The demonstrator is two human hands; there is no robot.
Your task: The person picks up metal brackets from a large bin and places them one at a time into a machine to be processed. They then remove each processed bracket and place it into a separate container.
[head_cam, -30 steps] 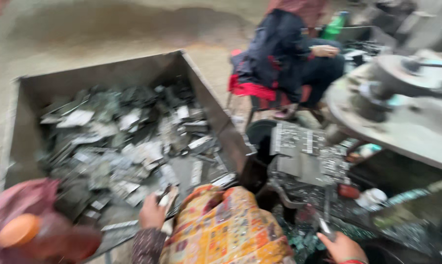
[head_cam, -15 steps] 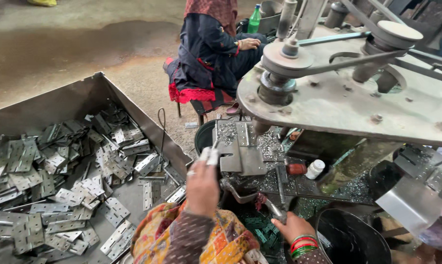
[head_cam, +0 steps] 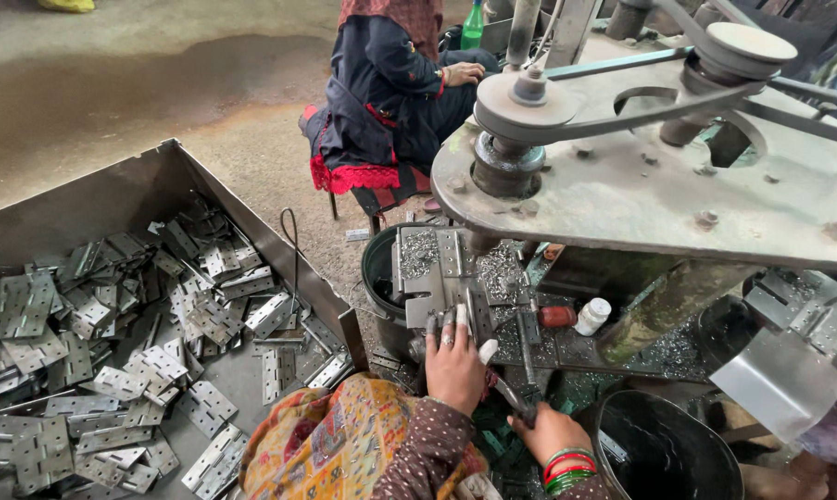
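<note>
Hinge plate (head_cam: 434, 319) on the jig bed of the drill press (head_cam: 641, 176), under the left hand (head_cam: 455, 366), fingers spread flat and pressing it down, a pale wrap on the thumb. Right hand (head_cam: 548, 431) lower and nearer the body, curled around a dark lever handle (head_cam: 509, 396). Judged mid-run: one piece seated at the press, a large heap of loose hinge plates (head_cam: 113, 352) left of the press in an open metal bin (head_cam: 159, 185), apparently not yet worked. Metal swarf strewn over the jig bed. Small white bottle (head_cam: 592, 315) and red-brown bottle (head_cam: 557, 317) just right of the jig. Black bucket (head_cam: 664, 454) below the press, beside the right hand. Pulley and belt (head_cam: 622, 111) overhead, close above the work. Behind the press, another person (head_cam: 390, 93) seated on a stool, facing away, green bottle (head_cam: 473, 26) beside them.
</note>
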